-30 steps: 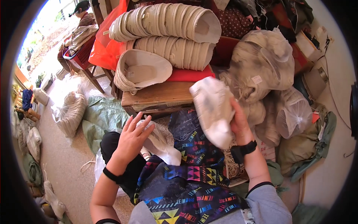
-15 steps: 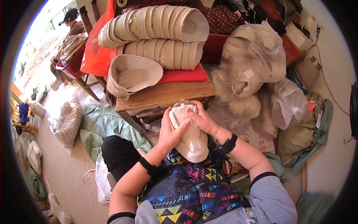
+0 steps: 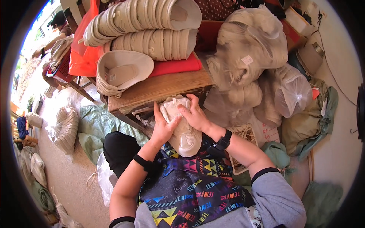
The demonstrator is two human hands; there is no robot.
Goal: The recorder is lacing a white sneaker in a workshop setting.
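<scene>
A cream shoe upper (image 3: 186, 143) lies over my lap with its rounded toe toward me and its pull tab away from me. My left hand (image 3: 163, 127) grips its left side, the thumb pressed on top. Around the right edge curls my right hand (image 3: 195, 116), its thumb lying across the tongue area. The fingers beneath the upper are partly hidden. Just beyond both hands is the front edge of a wooden bench (image 3: 167, 81). Nested cream uppers rest on it: a long upper stack (image 3: 131, 21), a lower stack (image 3: 159, 45) and a nearer bundle (image 3: 127, 72).
A red folded cloth (image 3: 176, 67) lies under the stacks. Large clear bags of uppers (image 3: 249, 49) are piled at the right, above a basket of cords (image 3: 243, 167). At left stand a green tarp (image 3: 100, 125) and a bagged bundle (image 3: 64, 127). Another person (image 3: 61, 24) is at far left.
My view has shifted slightly, so the bench and stacks appear farther left and higher. My thumbs have moved a little on the upper; both hands keep hold. The distant person's arm now stretches out.
</scene>
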